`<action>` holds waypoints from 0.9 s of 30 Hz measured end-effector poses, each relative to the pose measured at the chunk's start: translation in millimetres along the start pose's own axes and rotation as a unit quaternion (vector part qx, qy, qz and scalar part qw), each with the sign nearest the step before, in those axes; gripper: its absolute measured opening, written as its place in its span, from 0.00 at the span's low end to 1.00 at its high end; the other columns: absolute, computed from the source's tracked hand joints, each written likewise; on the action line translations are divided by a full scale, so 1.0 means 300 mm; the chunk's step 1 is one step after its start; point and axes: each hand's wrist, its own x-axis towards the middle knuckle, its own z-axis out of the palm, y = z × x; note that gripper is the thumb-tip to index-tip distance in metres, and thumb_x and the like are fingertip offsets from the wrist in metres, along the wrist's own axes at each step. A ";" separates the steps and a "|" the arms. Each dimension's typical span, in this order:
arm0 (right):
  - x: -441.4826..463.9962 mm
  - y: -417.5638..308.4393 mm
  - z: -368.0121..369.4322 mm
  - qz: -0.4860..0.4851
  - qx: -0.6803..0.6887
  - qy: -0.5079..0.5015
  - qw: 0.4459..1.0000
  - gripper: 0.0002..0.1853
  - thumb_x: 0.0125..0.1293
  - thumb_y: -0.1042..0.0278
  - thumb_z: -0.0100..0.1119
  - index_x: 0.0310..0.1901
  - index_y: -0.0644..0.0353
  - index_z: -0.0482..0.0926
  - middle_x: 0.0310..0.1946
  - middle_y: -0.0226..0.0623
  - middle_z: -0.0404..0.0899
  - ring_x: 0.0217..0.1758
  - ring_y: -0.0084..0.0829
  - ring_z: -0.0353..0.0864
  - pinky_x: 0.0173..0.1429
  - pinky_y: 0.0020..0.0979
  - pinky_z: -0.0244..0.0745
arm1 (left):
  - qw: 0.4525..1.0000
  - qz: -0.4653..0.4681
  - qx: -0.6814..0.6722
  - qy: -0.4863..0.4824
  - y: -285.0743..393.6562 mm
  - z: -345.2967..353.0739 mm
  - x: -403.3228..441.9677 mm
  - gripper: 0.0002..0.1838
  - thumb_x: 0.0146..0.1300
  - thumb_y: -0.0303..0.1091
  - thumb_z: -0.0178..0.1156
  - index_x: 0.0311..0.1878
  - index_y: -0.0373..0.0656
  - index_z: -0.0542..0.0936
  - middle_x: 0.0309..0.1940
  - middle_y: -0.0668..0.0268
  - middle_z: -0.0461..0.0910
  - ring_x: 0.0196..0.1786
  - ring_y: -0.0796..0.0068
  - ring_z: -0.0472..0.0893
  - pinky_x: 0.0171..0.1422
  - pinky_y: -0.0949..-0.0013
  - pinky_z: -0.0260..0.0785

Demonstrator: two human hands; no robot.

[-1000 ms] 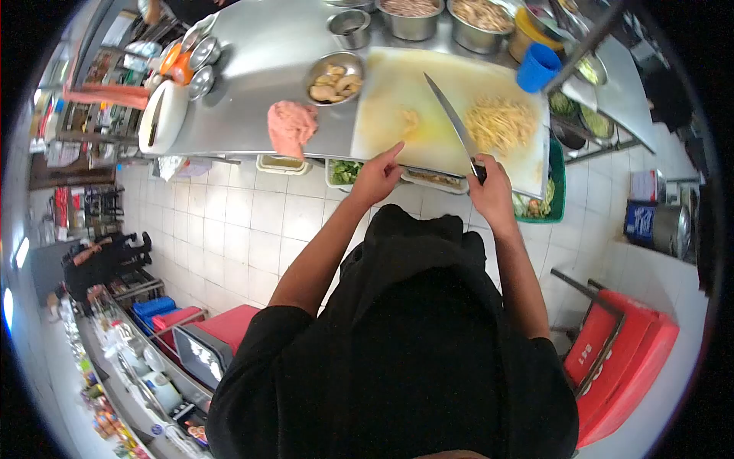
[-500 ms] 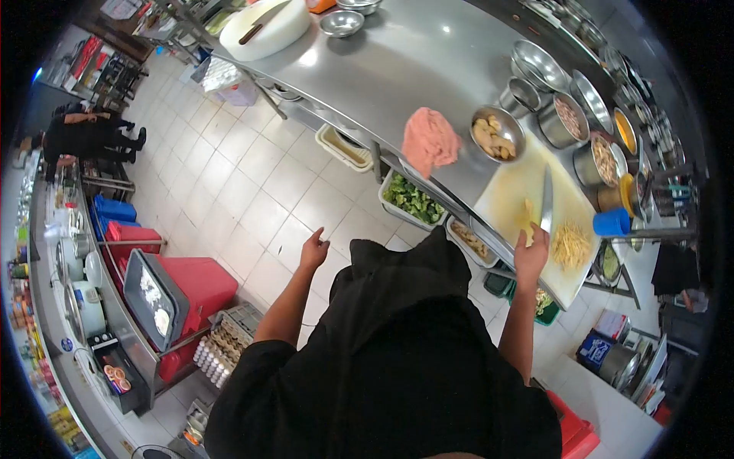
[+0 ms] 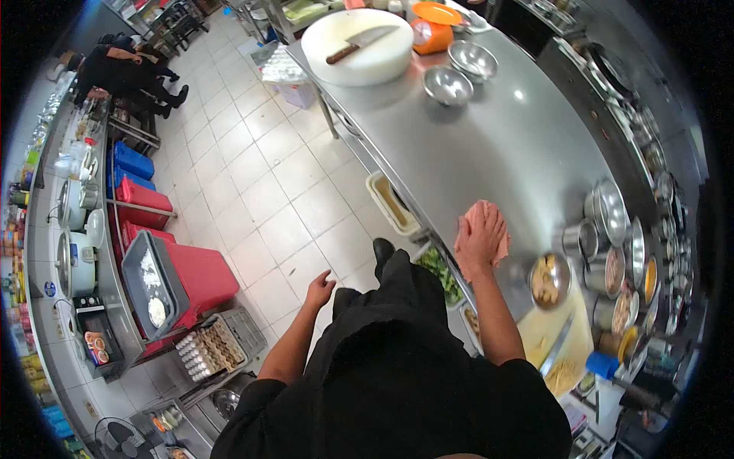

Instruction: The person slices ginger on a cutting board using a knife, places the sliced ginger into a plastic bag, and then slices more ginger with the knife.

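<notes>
My right hand (image 3: 479,243) lies over a pink cloth (image 3: 501,246) near the front edge of the steel table (image 3: 527,168), its fingers pressed into the fabric. Beside it stands a metal bowl (image 3: 563,264) with pieces that look like ginger (image 3: 544,284). Closer to my body is a cutting board (image 3: 534,327) bearing a knife (image 3: 556,346) and a pile of thin yellow shreds (image 3: 564,373); my right arm hides part of its edge. Over the floor hangs my left hand (image 3: 320,291), holding nothing, with its fingers partly spread.
A round white chopping block (image 3: 317,46) carries a cleaver (image 3: 363,43) at the table's far end, near an orange scale (image 3: 432,36) and two metal bowls (image 3: 448,86). Leafy greens (image 3: 439,274) sit below the table. Egg trays (image 3: 206,344) and red bins (image 3: 202,268) stand left. Another person (image 3: 126,76) stands far left.
My right hand has left the cutting board and moved up to the pink cloth, now covering it. The view has shifted, showing more of the table's far end. My left hand remains empty.
</notes>
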 end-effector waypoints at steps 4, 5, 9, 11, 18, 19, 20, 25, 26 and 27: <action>0.329 -0.159 0.187 -0.044 0.025 -0.002 0.999 0.31 0.68 0.56 0.69 0.70 0.55 0.74 0.70 0.50 0.69 0.75 0.55 0.64 0.78 0.58 0.57 | 0.997 -0.047 0.054 0.028 0.035 -0.247 0.067 0.31 0.68 0.44 0.69 0.72 0.44 0.79 0.41 0.51 0.90 0.45 0.60 0.89 0.55 0.58 0.80; 0.402 -0.200 0.244 -0.059 0.038 0.003 0.998 0.31 0.68 0.57 0.69 0.70 0.55 0.74 0.70 0.49 0.69 0.75 0.55 0.64 0.78 0.58 0.57 | 0.995 -0.057 0.062 0.048 0.057 -0.318 0.074 0.30 0.68 0.44 0.69 0.72 0.44 0.80 0.40 0.52 0.89 0.43 0.62 0.88 0.54 0.59 0.80; 0.715 -0.380 0.368 -0.083 0.087 -0.047 0.992 0.28 0.71 0.58 0.66 0.69 0.56 0.74 0.69 0.48 0.69 0.77 0.53 0.63 0.82 0.59 0.52 | 0.971 -0.065 -0.093 0.212 0.008 -0.504 0.191 0.27 0.69 0.39 0.69 0.70 0.43 0.82 0.31 0.63 0.86 0.31 0.74 0.82 0.40 0.65 0.77; 0.826 -0.437 0.433 -0.085 0.111 -0.044 0.989 0.28 0.71 0.59 0.66 0.69 0.57 0.73 0.70 0.48 0.69 0.77 0.52 0.64 0.83 0.58 0.52 | 0.956 -0.101 -0.123 0.246 0.082 -0.552 0.181 0.26 0.70 0.38 0.68 0.69 0.42 0.82 0.30 0.64 0.86 0.30 0.76 0.82 0.39 0.66 0.78; 0.937 -0.475 0.593 -0.103 0.151 -0.011 0.983 0.25 0.71 0.62 0.65 0.66 0.57 0.73 0.69 0.45 0.73 0.77 0.51 0.66 0.84 0.55 0.52 | 0.968 -0.178 -0.035 0.173 -0.168 -0.431 0.212 0.28 0.68 0.45 0.68 0.66 0.40 0.83 0.38 0.52 0.90 0.40 0.62 0.88 0.52 0.59 0.81; 0.941 -0.478 0.591 -0.102 0.146 -0.013 0.984 0.26 0.70 0.62 0.66 0.67 0.57 0.73 0.69 0.45 0.73 0.77 0.51 0.66 0.84 0.55 0.53 | 0.971 -0.201 -0.031 0.125 -0.167 -0.426 0.212 0.27 0.69 0.47 0.67 0.66 0.40 0.83 0.36 0.54 0.90 0.35 0.65 0.88 0.46 0.60 0.81; 0.939 -0.481 0.587 -0.101 0.143 -0.017 0.984 0.26 0.69 0.62 0.66 0.67 0.57 0.72 0.69 0.45 0.73 0.77 0.51 0.66 0.84 0.55 0.53 | 0.965 -0.225 -0.079 0.105 -0.176 -0.429 0.224 0.27 0.70 0.46 0.66 0.66 0.40 0.83 0.35 0.56 0.90 0.32 0.67 0.86 0.42 0.62 0.80; 0.979 -0.501 0.586 -0.083 0.130 -0.032 0.988 0.22 0.67 0.63 0.67 0.61 0.60 0.78 0.63 0.46 0.78 0.69 0.53 0.75 0.77 0.54 0.65 | 0.954 -0.267 -0.128 0.037 -0.131 -0.648 0.506 0.26 0.74 0.46 0.63 0.68 0.40 0.82 0.32 0.60 0.88 0.27 0.73 0.83 0.34 0.65 0.77; 1.001 -0.494 0.574 -0.054 0.143 -0.063 0.986 0.21 0.67 0.64 0.69 0.59 0.61 0.79 0.61 0.46 0.80 0.67 0.52 0.77 0.74 0.52 0.69 | 0.961 -0.247 -0.113 0.046 -0.139 -0.716 0.609 0.26 0.74 0.46 0.64 0.68 0.41 0.82 0.32 0.59 0.89 0.28 0.72 0.84 0.36 0.65 0.78; 1.024 -0.503 0.555 -0.024 0.156 -0.093 0.983 0.20 0.66 0.65 0.70 0.57 0.62 0.81 0.59 0.47 0.82 0.64 0.52 0.80 0.72 0.51 0.72 | 0.968 -0.226 -0.098 0.055 -0.150 -0.794 0.717 0.26 0.73 0.47 0.64 0.68 0.41 0.83 0.33 0.58 0.89 0.30 0.70 0.86 0.38 0.64 0.79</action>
